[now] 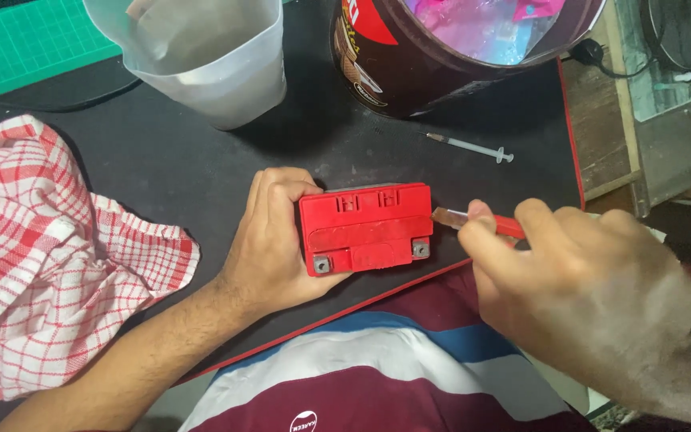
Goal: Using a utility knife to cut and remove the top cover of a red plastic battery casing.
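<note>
A red rectangular battery (365,228) with two metal terminals on its near edge rests on the black mat (161,160). My left hand (269,244) grips its left side, fingers curled over the far edge. My right hand (577,288) holds a red-handled tool with a flat metal tip (451,217), and that tip sits right next to the battery's right end.
A red-and-white checked cloth (49,256) lies at the left. A translucent plastic cup (201,56) and a dark round tin (441,48) stand at the back. A thin syringe (473,147) lies behind the battery. A green cutting mat (29,40) is far left.
</note>
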